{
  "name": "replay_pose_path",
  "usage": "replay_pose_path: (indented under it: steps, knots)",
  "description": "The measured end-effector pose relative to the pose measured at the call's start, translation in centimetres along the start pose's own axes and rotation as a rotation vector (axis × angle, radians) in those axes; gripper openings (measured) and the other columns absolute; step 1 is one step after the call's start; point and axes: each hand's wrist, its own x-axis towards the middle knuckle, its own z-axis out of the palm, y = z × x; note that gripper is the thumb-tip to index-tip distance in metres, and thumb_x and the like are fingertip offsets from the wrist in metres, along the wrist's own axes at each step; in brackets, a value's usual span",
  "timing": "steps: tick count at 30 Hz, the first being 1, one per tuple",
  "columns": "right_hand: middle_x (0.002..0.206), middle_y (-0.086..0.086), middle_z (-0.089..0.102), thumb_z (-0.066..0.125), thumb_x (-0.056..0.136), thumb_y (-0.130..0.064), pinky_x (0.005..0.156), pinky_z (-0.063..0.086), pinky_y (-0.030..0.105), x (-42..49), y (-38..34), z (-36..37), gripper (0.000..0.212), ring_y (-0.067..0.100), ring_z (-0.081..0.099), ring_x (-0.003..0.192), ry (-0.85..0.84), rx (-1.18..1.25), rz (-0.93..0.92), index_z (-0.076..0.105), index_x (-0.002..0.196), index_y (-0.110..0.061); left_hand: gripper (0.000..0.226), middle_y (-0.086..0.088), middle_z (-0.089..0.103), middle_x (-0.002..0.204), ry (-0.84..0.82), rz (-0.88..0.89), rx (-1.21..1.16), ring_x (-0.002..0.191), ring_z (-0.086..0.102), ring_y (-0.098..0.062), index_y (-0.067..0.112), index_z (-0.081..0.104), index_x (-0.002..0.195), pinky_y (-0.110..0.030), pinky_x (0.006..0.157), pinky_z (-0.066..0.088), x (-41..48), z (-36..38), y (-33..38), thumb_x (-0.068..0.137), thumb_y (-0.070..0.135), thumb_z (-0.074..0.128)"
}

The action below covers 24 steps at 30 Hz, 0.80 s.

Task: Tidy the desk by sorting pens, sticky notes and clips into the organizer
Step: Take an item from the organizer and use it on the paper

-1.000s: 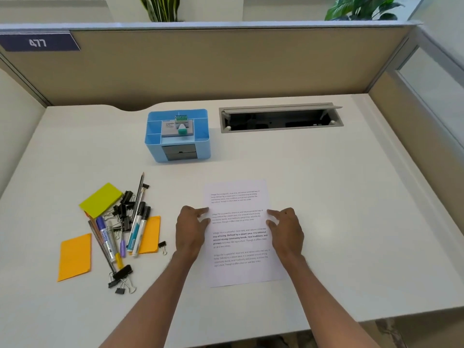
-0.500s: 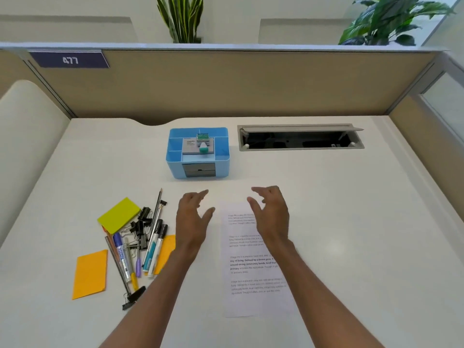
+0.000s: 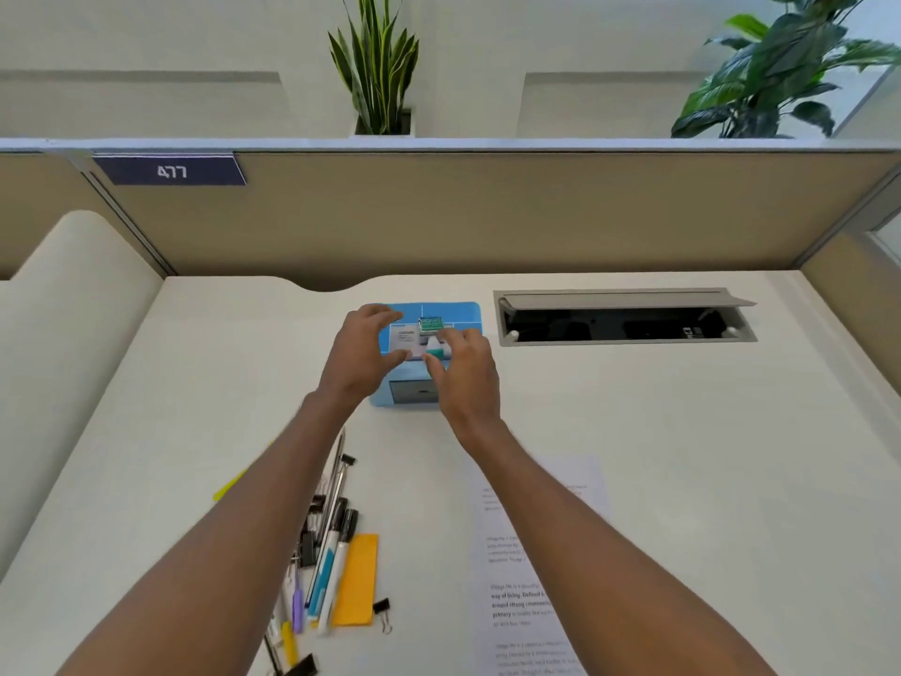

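Blue organizer [image 3: 467, 318] at the far middle of the counter [image 3: 658, 431]. The left hand [image 3: 363, 358] is over its left side with thumb and fingers spread in a curve, and the right hand [image 3: 468, 373] is at its front with fingers bent onto a small green-and-white item [image 3: 433, 347]; whether they pinch it cannot be told. Nearer, at left, pens [image 3: 331, 563], an orange sticky note [image 3: 358, 580] and black clips [image 3: 382, 608] lie loose together; at right is a printed sheet [image 3: 531, 592], partly hidden by the right forearm.

Tan partition [image 3: 487, 212] (plants [image 3: 375, 65] behind), white desk [image 3: 682, 431].
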Motion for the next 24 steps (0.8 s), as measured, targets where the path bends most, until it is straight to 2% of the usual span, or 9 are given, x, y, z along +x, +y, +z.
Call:
replay_pose_path:
  steps: [6,10,14,17,19,21,24]
  knots:
    - [0.116,0.003,0.058,0.074,0.092,-0.032,0.085,0.059,0.035,0.9,-0.3,1.7,0.04,0.02,0.057,0.111,0.017,-0.056,0.044,0.059,0.126,-0.017,0.074,-0.003,0.052,0.148,-0.184,0.043,0.089,0.135,0.046,-0.025,0.019,0.055,0.144,-0.036,0.106,0.048,3.1,-0.3,-0.3,0.078,0.031,0.087]
    - [0.118,0.005,0.059,0.073,0.093,-0.025,0.086,0.058,0.034,0.8,-0.4,2.2,0.04,0.021,0.059,0.11,0.008,-0.106,0.048,0.058,0.129,-0.016,0.06,-0.003,0.06,0.139,-0.299,0.103,0.164,0.125,0.055,-0.024,0.017,0.063,0.136,-0.028,0.09,0.051,4.0,-0.4,-0.5,0.08,0.026,0.085]
    - [0.116,0.006,0.059,0.068,0.096,-0.02,0.084,0.059,0.035,0.6,-0.7,1.8,0.031,0.021,0.062,0.104,0.061,-0.034,0.05,0.061,0.125,-0.013,0.052,-0.002,0.062,0.135,-0.284,0.15,0.218,0.124,0.055,-0.024,0.019,0.066,0.132,-0.024,0.083,0.046,4.5,-0.4,-0.8,0.083,0.023,0.082]
    - [0.112,0.005,0.059,0.066,0.097,-0.016,0.083,0.059,0.032,0.7,-1.0,0.8,0.022,0.017,0.063,0.097,0.164,0.088,0.029,0.066,0.118,-0.011,0.051,-0.001,0.062,0.138,-0.298,0.176,0.234,0.126,0.053,-0.023,0.018,0.067,0.132,-0.03,0.094,0.047,4.8,-0.5,-1.0,0.084,0.026,0.082]
    - [0.111,0.004,0.06,0.067,0.097,-0.015,0.083,0.057,0.021,0.8,-1.2,-0.2,0.02,0.009,0.06,0.094,0.232,0.153,0.014,0.067,0.116,-0.009,0.049,0.0,0.061,0.14,-0.318,0.183,0.238,0.128,0.053,-0.021,0.018,0.068,0.132,-0.031,0.103,0.043,5.0,-0.8,-1.1,0.085,0.028,0.08]
    - [0.111,0.004,0.06,0.067,0.097,-0.014,0.082,0.053,0.012,0.8,-1.3,-1.2,0.02,0.006,0.058,0.093,0.295,0.203,-0.006,0.068,0.116,-0.008,0.045,0.002,0.062,0.14,-0.341,0.184,0.225,0.129,0.054,-0.02,0.019,0.068,0.132,-0.031,0.106,0.041,5.2,-1.1,-1.2,0.089,0.028,0.077]
    - [0.111,0.004,0.061,0.066,0.098,-0.014,0.083,0.054,0.014,0.4,-1.2,-2.7,0.021,0.01,0.061,0.096,0.374,0.26,-0.033,0.068,0.118,-0.008,0.039,0.003,0.064,0.139,-0.386,0.191,0.195,0.127,0.057,-0.018,0.022,0.067,0.134,-0.032,0.106,0.043,5.4,-1.7,-1.4,0.096,0.029,0.068]
